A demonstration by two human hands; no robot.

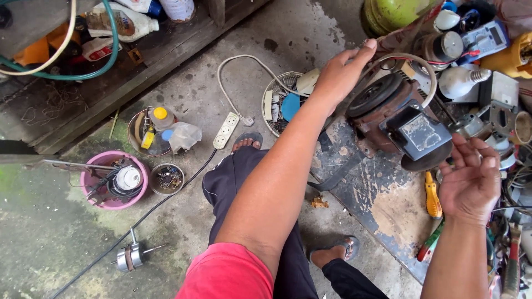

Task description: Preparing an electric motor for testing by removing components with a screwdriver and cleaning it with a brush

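A rusty brown electric motor [382, 113] with a black terminal box [418, 133] and a dark pulley rests on a worn metal sheet [377, 205]. My left hand [341, 72] reaches out flat, its fingers resting at the motor's upper left edge, near a white cable loop [426, 72]. Palm up and fingers spread, my right hand [471, 177] hovers just right of the terminal box and holds nothing. My legs in dark trousers and sandals stretch across the concrete floor below.
A white power strip [226, 130] and cord lie on the floor. A pink bowl [88, 191] of parts, a small tin [166, 178] and a motor rotor [132, 257] sit at left. A yellow-handled screwdriver [432, 194], bulbs, a multimeter [487, 39] and a green gas cylinder [390, 14] crowd the right.
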